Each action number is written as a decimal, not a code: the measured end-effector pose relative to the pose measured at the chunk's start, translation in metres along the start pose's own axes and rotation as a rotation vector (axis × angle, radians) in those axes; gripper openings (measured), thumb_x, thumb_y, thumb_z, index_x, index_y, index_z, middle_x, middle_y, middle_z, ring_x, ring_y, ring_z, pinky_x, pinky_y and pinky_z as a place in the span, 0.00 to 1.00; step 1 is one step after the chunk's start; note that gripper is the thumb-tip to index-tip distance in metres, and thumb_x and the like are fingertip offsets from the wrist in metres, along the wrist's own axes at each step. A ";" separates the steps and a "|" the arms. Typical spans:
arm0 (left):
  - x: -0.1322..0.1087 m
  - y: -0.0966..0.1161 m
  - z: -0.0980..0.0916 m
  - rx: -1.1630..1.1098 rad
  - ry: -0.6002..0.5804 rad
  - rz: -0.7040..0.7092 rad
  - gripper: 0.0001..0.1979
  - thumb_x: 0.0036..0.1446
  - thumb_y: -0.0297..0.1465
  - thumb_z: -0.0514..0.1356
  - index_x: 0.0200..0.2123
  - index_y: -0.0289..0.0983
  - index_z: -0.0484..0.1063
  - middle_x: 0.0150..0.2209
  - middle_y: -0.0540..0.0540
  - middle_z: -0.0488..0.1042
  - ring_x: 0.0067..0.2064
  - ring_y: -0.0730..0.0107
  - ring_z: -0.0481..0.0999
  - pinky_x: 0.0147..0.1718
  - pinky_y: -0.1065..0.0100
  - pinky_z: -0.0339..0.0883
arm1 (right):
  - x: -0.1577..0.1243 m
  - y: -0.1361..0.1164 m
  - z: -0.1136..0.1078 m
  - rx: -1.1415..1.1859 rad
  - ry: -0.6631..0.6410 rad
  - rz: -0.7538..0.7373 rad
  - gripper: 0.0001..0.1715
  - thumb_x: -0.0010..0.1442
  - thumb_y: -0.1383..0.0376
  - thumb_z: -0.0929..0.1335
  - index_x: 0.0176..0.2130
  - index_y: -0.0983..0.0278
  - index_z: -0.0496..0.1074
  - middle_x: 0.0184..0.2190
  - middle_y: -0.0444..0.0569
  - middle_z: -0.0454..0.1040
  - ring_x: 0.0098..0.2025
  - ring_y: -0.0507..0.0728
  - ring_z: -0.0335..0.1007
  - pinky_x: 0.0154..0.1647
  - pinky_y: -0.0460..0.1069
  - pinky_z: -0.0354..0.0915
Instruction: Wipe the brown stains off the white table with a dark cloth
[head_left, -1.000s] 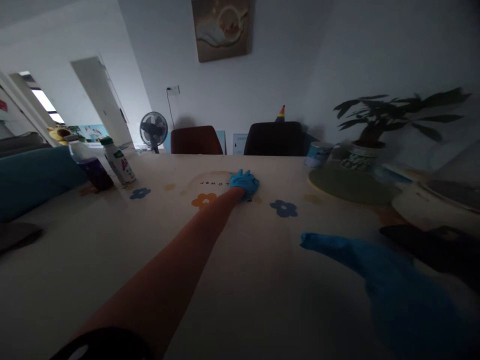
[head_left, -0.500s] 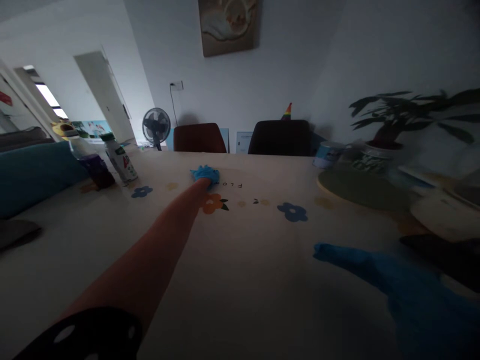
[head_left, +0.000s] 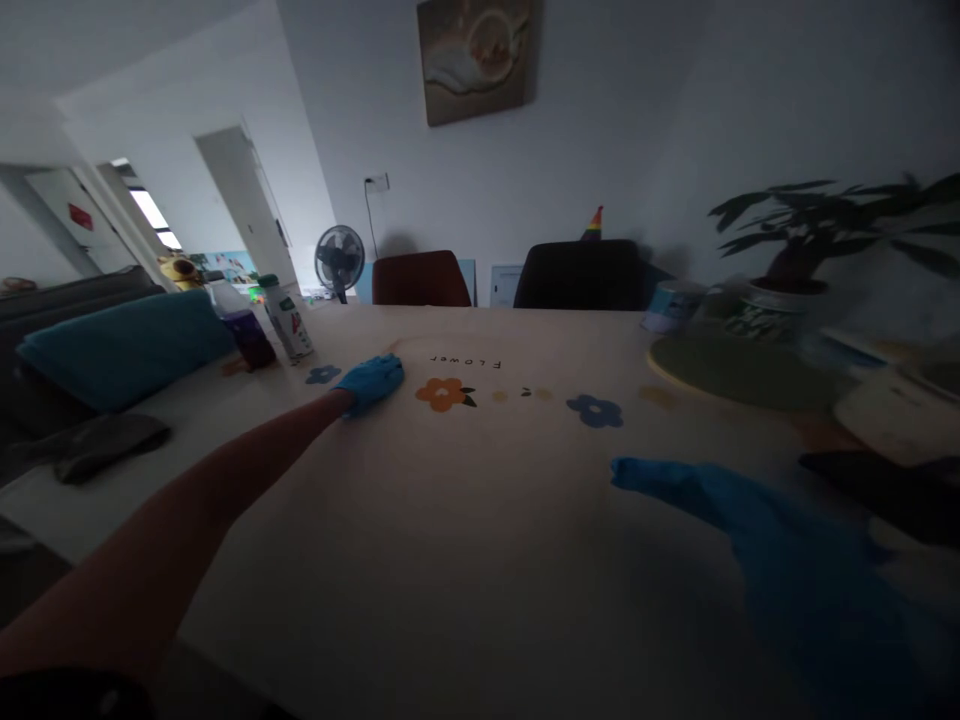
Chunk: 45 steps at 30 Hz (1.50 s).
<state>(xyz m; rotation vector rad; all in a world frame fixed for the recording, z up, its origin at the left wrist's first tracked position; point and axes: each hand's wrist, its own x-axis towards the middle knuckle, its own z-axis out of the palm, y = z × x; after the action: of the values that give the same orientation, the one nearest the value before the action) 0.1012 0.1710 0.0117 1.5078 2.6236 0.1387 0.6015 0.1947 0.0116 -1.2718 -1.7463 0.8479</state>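
My left hand [head_left: 371, 383], in a blue glove, lies flat on the table [head_left: 450, 520] with its fingers stretched out. Nothing shows in its grasp. It rests between a printed blue flower [head_left: 322, 374] and a printed orange flower [head_left: 442, 394]; the printed word "flower" [head_left: 465, 362] is farther right. Close to the camera, my right hand [head_left: 772, 550] also wears a blue glove. One digit stretches leftward over the tabletop, its glove tip loose. Shadow hides the rest of those fingers. Beside it is a black object [head_left: 885, 490] I cannot make out.
A white bottle with a green cap [head_left: 285, 318] and a dark bottle with a purple label [head_left: 247, 335] stand at the left. Nearby lies a dark cloth [head_left: 112, 447]. A round green mat [head_left: 750, 372], a tin [head_left: 671, 306] and a potted plant [head_left: 776, 300] occupy the right. Chairs [head_left: 420, 279] stand behind.
My left hand has slid left and nearer across the tabletop, uncovering the start of the printed word. The view has turned left. My right hand stays in about the same place.
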 end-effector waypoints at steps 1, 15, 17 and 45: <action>-0.013 -0.003 0.000 -0.001 -0.004 0.020 0.31 0.88 0.38 0.49 0.86 0.42 0.65 0.89 0.45 0.62 0.87 0.63 0.60 0.81 0.67 0.52 | 0.000 -0.006 0.000 0.011 -0.030 0.048 0.23 0.62 0.47 0.68 0.38 0.34 0.95 0.55 0.39 0.93 0.69 0.75 0.87 0.76 0.73 0.79; -0.144 0.056 0.028 -0.052 -0.140 0.632 0.34 0.87 0.53 0.49 0.86 0.53 0.68 0.90 0.47 0.59 0.90 0.47 0.59 0.90 0.43 0.45 | 0.007 -0.006 0.000 0.000 -0.140 0.009 0.26 0.64 0.50 0.66 0.41 0.42 0.95 0.59 0.43 0.92 0.72 0.75 0.84 0.84 0.73 0.72; -0.137 0.080 0.034 -0.062 -0.127 0.726 0.34 0.87 0.53 0.48 0.85 0.49 0.69 0.90 0.43 0.60 0.90 0.42 0.59 0.90 0.38 0.44 | 0.007 -0.008 0.000 -0.022 -0.156 0.017 0.28 0.66 0.50 0.64 0.42 0.45 0.96 0.61 0.44 0.92 0.72 0.75 0.85 0.85 0.74 0.70; 0.001 0.271 0.041 -0.008 -0.203 0.753 0.34 0.88 0.44 0.48 0.89 0.47 0.64 0.92 0.46 0.53 0.91 0.52 0.56 0.91 0.45 0.42 | -0.011 -0.029 -0.022 0.052 0.192 -0.121 0.27 0.80 0.61 0.65 0.46 0.49 0.95 0.57 0.47 0.93 0.68 0.67 0.89 0.72 0.63 0.85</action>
<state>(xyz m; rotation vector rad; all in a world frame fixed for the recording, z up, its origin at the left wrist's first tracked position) 0.3374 0.3089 0.0079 2.2795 1.7847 0.0498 0.6109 0.1779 0.0443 -1.1616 -1.6203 0.6742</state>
